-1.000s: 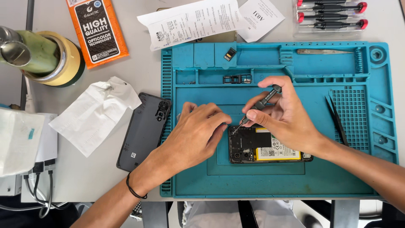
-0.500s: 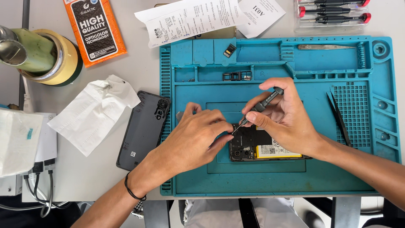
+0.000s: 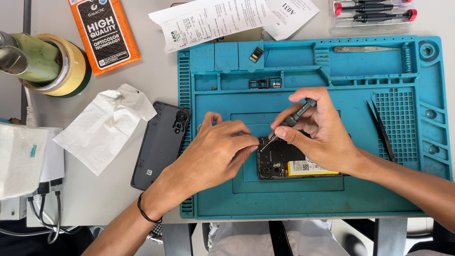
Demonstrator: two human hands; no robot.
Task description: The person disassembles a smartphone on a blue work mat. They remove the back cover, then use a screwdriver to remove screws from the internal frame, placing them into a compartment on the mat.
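Little moved; right hand (image 3: 327, 137) grips screwdriver (image 3: 290, 121), left hand (image 3: 213, 154) steadies opened phone (image 3: 284, 163) between.

- One head-worn view looks almost straight down, from close above, onto the teal silicone work mat (image 3: 313, 199) on a grey table (image 3: 156, 71).
- The person's forearms enter from the bottom edge; no second view.

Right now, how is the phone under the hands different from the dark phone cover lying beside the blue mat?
The opened phone lies on the blue repair mat; the back cover lies half off it, on the grey table.
The opened phone shows its inner parts and a yellow-labelled battery; the back cover is a plain dark shell with camera holes.
The left hand and right hand, holding a screwdriver, work on the phone; nothing touches the cover.
Both are dark and lie flat.
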